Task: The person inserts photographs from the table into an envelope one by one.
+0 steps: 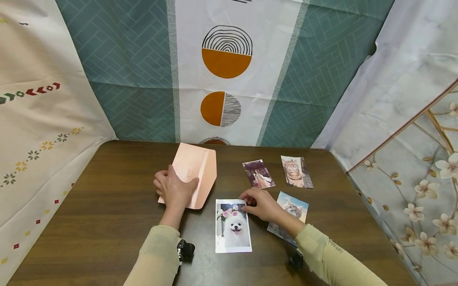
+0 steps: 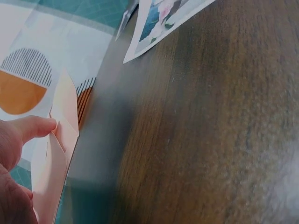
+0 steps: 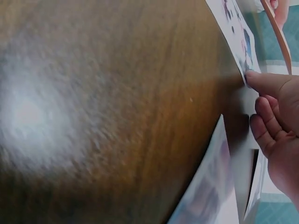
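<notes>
Two pinches show: the left grip [image 1: 175,188] holds the pink envelope [image 1: 190,163], seemingly to steady it, while the right grip [image 1: 262,204] holds the dog photo [image 1: 233,228], just to its left, by a far corner, likely keeping its picture uncovered.

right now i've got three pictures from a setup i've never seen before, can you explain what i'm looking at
There's no machine, just a person's left hand and right hand. The wide picture comes from a head-worn camera; the close-ups come from the left wrist camera and right wrist camera. On the brown table lie pictures: a figure in a long dress, an orange cat, and a fluffy cat partly hidden by the right forearm. The left hand holds a pink envelope; the right holds a white dog photo near its upper right corner.
</notes>
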`<state>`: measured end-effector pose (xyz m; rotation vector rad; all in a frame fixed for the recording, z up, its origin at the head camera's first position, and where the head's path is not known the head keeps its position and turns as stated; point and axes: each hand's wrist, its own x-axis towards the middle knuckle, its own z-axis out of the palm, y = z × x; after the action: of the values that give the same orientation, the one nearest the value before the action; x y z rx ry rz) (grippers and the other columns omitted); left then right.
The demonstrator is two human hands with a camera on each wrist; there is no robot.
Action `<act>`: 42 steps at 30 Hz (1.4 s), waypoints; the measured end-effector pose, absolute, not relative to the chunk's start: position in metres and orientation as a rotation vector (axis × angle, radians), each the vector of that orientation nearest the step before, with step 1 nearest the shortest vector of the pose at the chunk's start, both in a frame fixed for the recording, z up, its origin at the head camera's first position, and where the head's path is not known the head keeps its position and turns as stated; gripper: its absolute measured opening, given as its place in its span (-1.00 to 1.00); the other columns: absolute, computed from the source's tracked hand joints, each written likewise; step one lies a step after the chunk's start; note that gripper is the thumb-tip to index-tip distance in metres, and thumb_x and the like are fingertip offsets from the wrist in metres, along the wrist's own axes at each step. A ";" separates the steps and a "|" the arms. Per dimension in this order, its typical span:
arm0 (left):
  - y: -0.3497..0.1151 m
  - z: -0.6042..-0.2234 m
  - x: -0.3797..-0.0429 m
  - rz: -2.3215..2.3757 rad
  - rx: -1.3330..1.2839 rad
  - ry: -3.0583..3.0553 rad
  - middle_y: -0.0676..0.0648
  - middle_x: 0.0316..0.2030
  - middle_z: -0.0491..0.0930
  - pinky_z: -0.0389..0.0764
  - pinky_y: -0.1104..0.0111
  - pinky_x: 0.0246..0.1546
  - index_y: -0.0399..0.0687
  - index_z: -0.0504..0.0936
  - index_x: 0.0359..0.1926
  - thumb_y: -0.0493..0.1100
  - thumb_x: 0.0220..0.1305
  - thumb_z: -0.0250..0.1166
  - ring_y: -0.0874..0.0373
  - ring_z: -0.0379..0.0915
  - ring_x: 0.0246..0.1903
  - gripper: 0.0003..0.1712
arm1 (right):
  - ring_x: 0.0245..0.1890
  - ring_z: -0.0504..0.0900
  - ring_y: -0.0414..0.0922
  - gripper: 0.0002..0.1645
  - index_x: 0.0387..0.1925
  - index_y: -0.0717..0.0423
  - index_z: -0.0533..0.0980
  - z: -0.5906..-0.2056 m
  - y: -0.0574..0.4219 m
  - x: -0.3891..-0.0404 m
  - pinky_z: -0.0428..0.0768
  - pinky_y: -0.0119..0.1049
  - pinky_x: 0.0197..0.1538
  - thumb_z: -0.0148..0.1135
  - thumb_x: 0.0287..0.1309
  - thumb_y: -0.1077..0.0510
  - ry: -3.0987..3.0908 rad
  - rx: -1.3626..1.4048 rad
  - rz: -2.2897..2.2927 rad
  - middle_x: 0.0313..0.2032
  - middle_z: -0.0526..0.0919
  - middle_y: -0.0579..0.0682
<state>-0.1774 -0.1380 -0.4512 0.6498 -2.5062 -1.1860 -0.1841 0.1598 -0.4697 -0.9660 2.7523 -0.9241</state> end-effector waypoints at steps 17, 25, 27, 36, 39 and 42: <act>-0.132 -0.452 -0.181 -1.162 0.673 -2.541 -0.43 0.23 0.21 0.28 -0.23 0.18 -0.34 0.26 0.57 0.08 0.07 0.63 -0.37 0.07 0.27 0.20 | -0.30 0.69 -0.17 -0.74 -0.01 0.40 0.65 -0.453 0.159 -0.206 0.77 -0.24 -0.19 0.43 0.34 0.32 2.318 -0.406 -1.723 -0.25 0.72 0.02; -0.130 -0.450 -0.184 -1.159 0.671 -2.543 -0.43 0.22 0.21 0.28 -0.23 0.17 -0.37 0.26 0.56 0.08 0.06 0.63 -0.37 0.07 0.27 0.20 | -0.28 0.74 -0.15 -0.75 0.01 0.40 0.61 -0.441 0.150 -0.229 0.80 -0.16 -0.17 0.38 0.39 0.32 2.170 -0.316 -1.869 -0.25 0.70 -0.03; -0.129 -0.449 -0.185 -1.159 0.674 -2.548 -0.43 0.22 0.21 0.28 -0.23 0.17 -0.37 0.26 0.57 0.09 0.07 0.62 -0.37 0.06 0.27 0.20 | -0.28 0.74 -0.15 -0.76 0.01 0.39 0.61 -0.439 0.147 -0.235 0.80 -0.16 -0.16 0.37 0.39 0.33 2.164 -0.298 -1.881 -0.24 0.70 -0.03; -0.126 -0.445 -0.187 -1.172 0.686 -2.560 -0.44 0.26 0.19 0.27 -0.24 0.20 -0.35 0.22 0.59 0.09 0.09 0.61 -0.37 0.03 0.31 0.21 | -0.44 0.71 -0.18 -0.80 -0.07 0.42 0.64 -0.438 0.137 -0.262 0.80 -0.12 -0.28 0.42 0.32 0.39 2.343 -0.393 -1.734 -0.33 0.76 0.02; -0.125 -0.445 -0.187 -1.171 0.686 -2.560 -0.43 0.26 0.19 0.28 -0.24 0.20 -0.34 0.23 0.59 0.09 0.08 0.61 -0.37 0.03 0.32 0.20 | -0.49 0.70 -0.14 -0.84 -0.11 0.37 0.65 -0.437 0.136 -0.269 0.79 0.05 -0.24 0.43 0.31 0.38 2.434 -0.446 -1.628 -0.34 0.75 0.05; -0.124 -0.445 -0.187 -1.167 0.685 -2.559 -0.42 0.26 0.20 0.29 -0.24 0.19 -0.33 0.24 0.58 0.09 0.07 0.61 -0.36 0.04 0.32 0.19 | -0.49 0.71 -0.12 -0.88 -0.15 0.31 0.67 -0.433 0.134 -0.274 0.79 0.11 -0.22 0.45 0.31 0.35 2.534 -0.540 -1.478 -0.34 0.73 0.07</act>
<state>-0.1874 -0.1239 -0.4455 0.6847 -2.5591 -1.1672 -0.2744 0.1337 -0.4328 -0.5395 2.5335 -1.4784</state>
